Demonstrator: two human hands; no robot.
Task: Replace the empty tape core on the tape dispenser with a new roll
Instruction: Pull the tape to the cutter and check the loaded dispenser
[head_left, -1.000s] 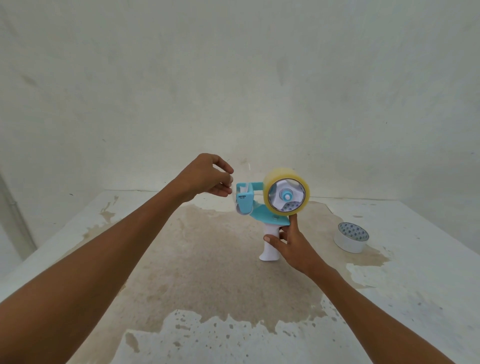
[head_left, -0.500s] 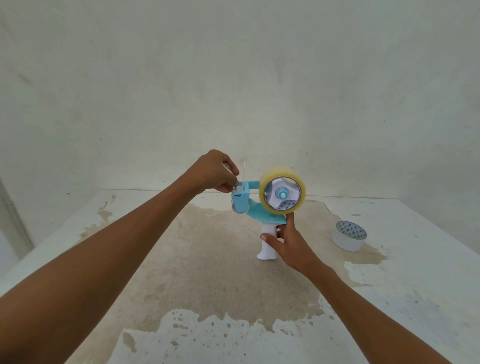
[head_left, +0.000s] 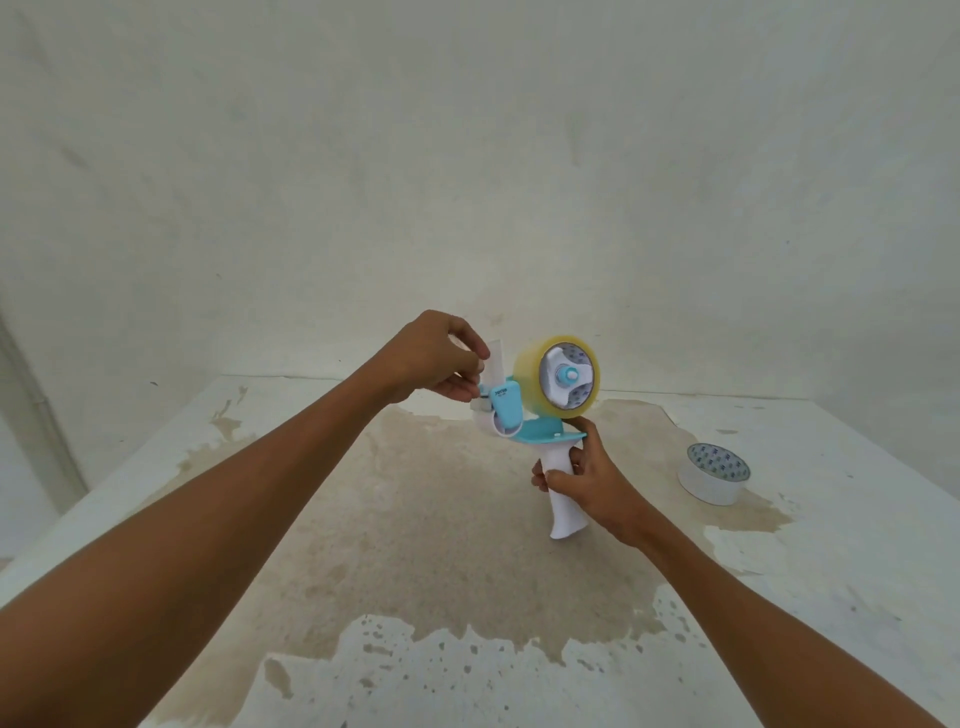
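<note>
A blue and white tape dispenser (head_left: 540, 431) is held up above the table. A full yellowish tape roll (head_left: 530, 374) sits on its hub. My right hand (head_left: 587, 483) grips the white handle from the right. At the dispenser's front end, my left hand (head_left: 436, 358) pinches the clear free end of the tape (head_left: 493, 361), which stands up above the blue guard and roller. An empty white tape core (head_left: 714, 475) lies flat on the table to the right.
The white table (head_left: 831, 597) has a large brown stain across its middle, with the white wall close behind. A pale vertical strip runs down the far left edge.
My left hand closed in on the dispenser's front end and now pinches the tape end, drawn up above the guard. The dispenser tilted a little, handle now angled toward the right.
</note>
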